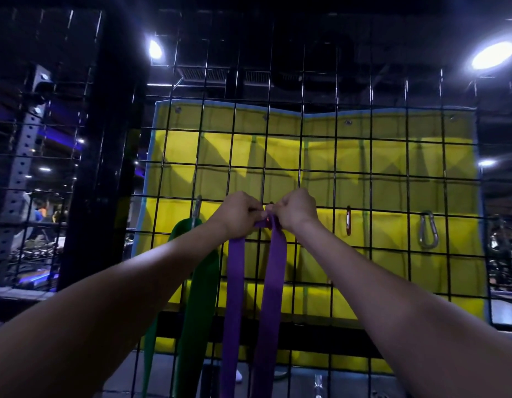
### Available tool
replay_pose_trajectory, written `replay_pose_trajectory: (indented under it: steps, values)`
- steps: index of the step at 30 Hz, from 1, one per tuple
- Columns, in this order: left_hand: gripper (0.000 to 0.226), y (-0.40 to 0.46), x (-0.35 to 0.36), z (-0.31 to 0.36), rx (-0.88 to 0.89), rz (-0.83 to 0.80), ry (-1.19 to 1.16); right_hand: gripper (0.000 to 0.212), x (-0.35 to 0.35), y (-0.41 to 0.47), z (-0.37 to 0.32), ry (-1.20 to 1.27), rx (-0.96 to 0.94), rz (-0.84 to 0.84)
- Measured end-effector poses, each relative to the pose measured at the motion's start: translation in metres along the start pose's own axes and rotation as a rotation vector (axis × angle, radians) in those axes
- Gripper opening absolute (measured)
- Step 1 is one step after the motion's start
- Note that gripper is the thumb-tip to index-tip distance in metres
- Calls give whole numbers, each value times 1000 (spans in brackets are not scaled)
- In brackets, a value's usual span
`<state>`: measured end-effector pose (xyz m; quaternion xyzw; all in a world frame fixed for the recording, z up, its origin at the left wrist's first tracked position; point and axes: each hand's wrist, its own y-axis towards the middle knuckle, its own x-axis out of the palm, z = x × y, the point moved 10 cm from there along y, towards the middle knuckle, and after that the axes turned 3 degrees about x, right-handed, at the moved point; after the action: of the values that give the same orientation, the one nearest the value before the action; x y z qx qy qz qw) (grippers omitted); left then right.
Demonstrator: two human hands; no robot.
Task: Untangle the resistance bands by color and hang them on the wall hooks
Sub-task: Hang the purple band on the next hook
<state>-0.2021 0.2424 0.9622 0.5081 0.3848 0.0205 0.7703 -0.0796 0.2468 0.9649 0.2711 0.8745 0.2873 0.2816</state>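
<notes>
both raised to the wire grid (318,156), left hand (237,215) and right hand (296,209) close together, fingers curled and pinching the top fold of the purple band (273,254) at a small reddish clip (268,219) mostly hidden between the knuckles; cannot tell whether the fold is already through the clip. hanging straight down from there in two flat strands, nearly to the bottom edge of view. probably light, soft and floppy, stretchy under pull, a little grippy rather than slick, unlikely to be hurt by handling; best held right at the top loop, bunched narrow so it slips past the clip gate, not lower down where the strands only swing. just to the left, green band (197,282) already up on a silver hook (196,206), draped beside the purple strands and partly behind the left forearm, close enough to catch or twist together again. to the right, well apart, a red carabiner (348,221) and a silver carabiner (427,229), both bare. behind the wire, a yellow mat (392,173) with a blue edge. grid wires close around the clip, leaving little room for fingers. dim light, small parts hard to read.
</notes>
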Motion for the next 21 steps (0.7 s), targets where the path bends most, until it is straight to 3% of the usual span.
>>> replay_pose_trajectory:
  steps: [8, 12, 16, 21]
  values:
    - [22, -8, 6, -1, 60, -16, -35, 18, 3, 0, -1, -7, -21, -33]
    - [20, -13, 0, 0, 111, 97, -21, 26, 4, -2, -3, 8, -33, -54]
    - [15, -21, -9, -7, 33, 270, -64, 19, 4, -2, -4, 53, -33, -60]
    - [8, -25, -9, 2, 130, 312, -83, 17, 4, -1, -2, 64, -24, -47]
